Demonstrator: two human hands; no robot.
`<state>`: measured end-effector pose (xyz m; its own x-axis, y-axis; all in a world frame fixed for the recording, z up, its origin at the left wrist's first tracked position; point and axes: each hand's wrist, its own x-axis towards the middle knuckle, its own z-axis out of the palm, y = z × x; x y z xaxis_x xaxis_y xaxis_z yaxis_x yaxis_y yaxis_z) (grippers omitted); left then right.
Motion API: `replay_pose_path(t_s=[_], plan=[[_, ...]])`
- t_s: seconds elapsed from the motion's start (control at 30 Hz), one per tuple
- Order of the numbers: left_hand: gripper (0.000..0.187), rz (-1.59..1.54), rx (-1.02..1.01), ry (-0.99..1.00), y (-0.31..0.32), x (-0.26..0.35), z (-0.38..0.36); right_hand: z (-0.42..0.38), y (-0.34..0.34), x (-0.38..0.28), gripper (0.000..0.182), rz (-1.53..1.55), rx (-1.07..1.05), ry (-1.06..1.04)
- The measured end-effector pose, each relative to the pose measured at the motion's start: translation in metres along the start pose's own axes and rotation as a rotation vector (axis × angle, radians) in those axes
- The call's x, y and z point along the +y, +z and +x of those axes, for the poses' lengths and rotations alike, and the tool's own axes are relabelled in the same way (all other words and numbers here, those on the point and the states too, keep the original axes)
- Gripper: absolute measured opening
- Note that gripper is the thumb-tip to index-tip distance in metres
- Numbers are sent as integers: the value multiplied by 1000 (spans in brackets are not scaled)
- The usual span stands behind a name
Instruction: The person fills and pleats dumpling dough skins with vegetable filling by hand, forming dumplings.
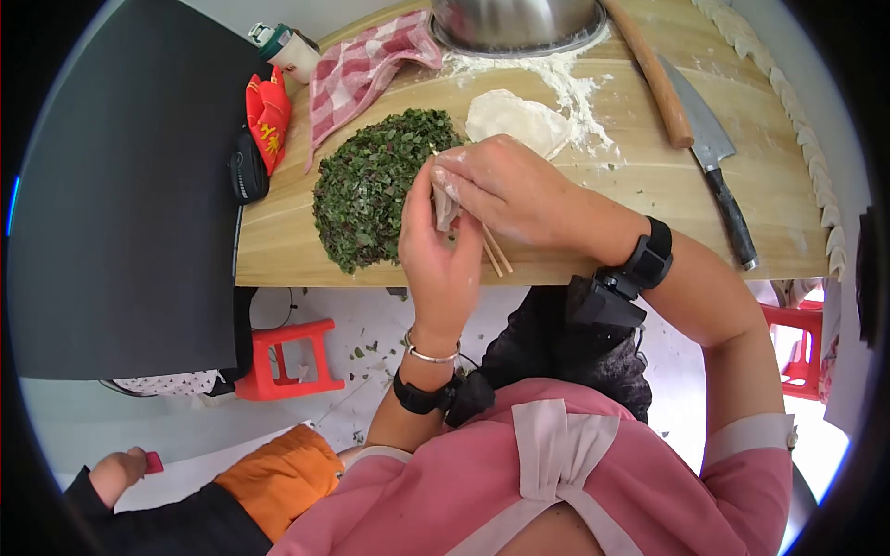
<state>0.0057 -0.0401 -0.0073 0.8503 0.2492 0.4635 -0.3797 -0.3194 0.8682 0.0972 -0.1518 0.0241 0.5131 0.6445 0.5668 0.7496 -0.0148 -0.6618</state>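
1. Clock centred on the worker's hands; 12 is straight away from the body.
2. Dough piece (446, 211): dead centre, held up over the near part of the table (669, 178). Pale, thin, folded, lower end hanging; fingers cover much of it, full outline unclear.
3. Left hand (438, 252): curled round the dough piece, thumb up against it. Right hand (505, 188): closed in from 2 o'clock, floury fingers pinching its upper part.
4. Chopsticks (497, 252): pale wood, ends poking out at 5 o'clock below the right hand. Rest hidden, can't tell how they're held.
5. Chopped greens (375, 190): big dark heap, 9 o'clock, just beside the left hand.
6. Flat dough (514, 119): 1 o'clock, right hand blocking its near edge; loose flour (579, 88) spread beyond.
7. Checked cloth (366, 79), red and white, 11 o'clock; metal bowl (519, 23), 1 o'clock.
8. Red packet (269, 111), 10 o'clock, next to a black case (247, 167); lidded bottle (295, 57) behind.
9. Rolling pin (654, 79), 2 o'clock, alongside a cleaver (702, 116), black handle pointing nearer.
10. Red stool (324, 357) on the floor, between 7 and 8.
11. Folded dough row (805, 130): table's right edge, around 3.
12. Another person's hand (118, 471), far off at 8, gripping something small and red.
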Motion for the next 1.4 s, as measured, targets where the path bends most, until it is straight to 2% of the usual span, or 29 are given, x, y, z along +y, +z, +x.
replay_pose_path(t_s=[0.1, 0.23, 0.3, 0.33, 0.37, 0.4, 0.5, 0.6, 0.67, 0.77, 0.9, 1.1, 1.17, 1.33, 1.4], plan=[[38, 172, 22, -55, -8, -1, 3, 0, -2, 0, 36, 46, -59, 78], [32, 94, 32, -234, -11, 13, 4, 1, -8, -5, 42, 122, -145, 138], [27, -266, 58, -289, -15, 9, 5, 3, -12, -8, 43, 184, -153, 152], [27, -267, 60, -287, -15, 10, 6, 3, -14, -8, 41, 169, -29, 84], [26, -420, 74, -334, -16, 13, 8, 4, -17, -8, 40, 154, 96, 17], [24, -573, 86, -382, -16, 15, 9, 4, -20, -8, 40, 154, 96, 16], [24, -508, 25, -376, -27, 15, 8, 6, -26, -2, 38, 125, 114, 66], [26, -569, -4, -330, -33, 21, 7, 6, -26, 1, 36, 212, 36, 39], [26, -580, -18, -307, -37, 22, 6, 5, -27, 2, 32, 179, -145, -121], [27, -557, 4, -302, -39, 28, 5, 2, -27, -5, 33, 73, -210, -164], [28, -502, 22, -299, -43, 27, 4, 1, -23, -8, 33, 64, -201, -189], [27, -521, -40, -259, -46, 22, 2, 1, -22, -12, 31, 68, -242, -92], [27, -528, -46, -252, -46, 21, 3, 2, -20, -12, 24, 74, -212, -166], [26, -543, -4, -294, -44, 24, 3, 0, -13, -13, 18, 17, -140, -163], [26, -524, -82, -297, -51, 19, 2, -1, -8, -12, 18, -25, -100, -176]])
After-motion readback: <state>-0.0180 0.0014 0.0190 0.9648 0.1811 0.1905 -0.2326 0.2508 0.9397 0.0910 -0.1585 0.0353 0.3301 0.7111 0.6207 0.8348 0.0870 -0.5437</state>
